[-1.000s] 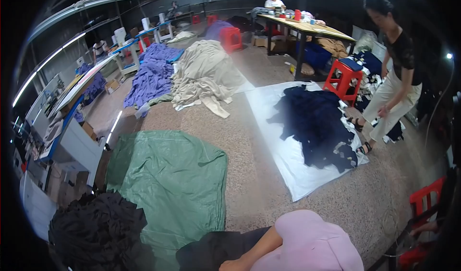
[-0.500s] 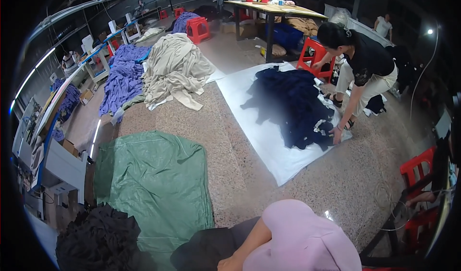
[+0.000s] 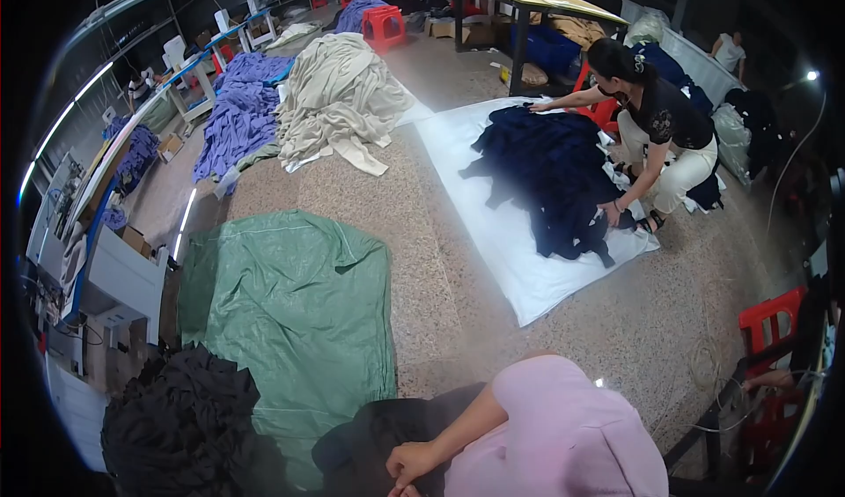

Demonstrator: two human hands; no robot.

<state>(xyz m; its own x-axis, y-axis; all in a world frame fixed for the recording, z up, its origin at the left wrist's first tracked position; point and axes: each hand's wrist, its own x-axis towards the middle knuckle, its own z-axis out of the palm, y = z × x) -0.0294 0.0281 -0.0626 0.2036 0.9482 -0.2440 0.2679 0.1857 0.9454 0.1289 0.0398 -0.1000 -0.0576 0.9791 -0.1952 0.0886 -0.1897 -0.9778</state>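
My right hand (image 3: 411, 463) is low in the picture, in front of my pink sleeve (image 3: 563, 418). Its fingers curl together over dark cloth (image 3: 370, 440), which may be my trousers. Whatever it grips, if anything, is hidden. A sliver of skin just beneath it at the lower edge looks like my left hand (image 3: 407, 492), its fingers mostly out of sight. Ahead and to the left lies a folded green woven plastic sheet or sack (image 3: 290, 294). A heap of black fabric (image 3: 180, 422) sits beside its near left corner.
A co-worker (image 3: 651, 118) squats at the right, both hands on navy garments (image 3: 554, 180) spread over a white sheet (image 3: 510, 277). Beige (image 3: 339, 101) and purple (image 3: 242, 114) garment piles lie farther left. Sewing tables (image 3: 123, 277) line the left; red stools (image 3: 770, 321) stand right.
My right hand has come further into view as my view shifted. The co-worker has squatted lower and stretched one arm to the far edge of the navy garments, which lie flatter.
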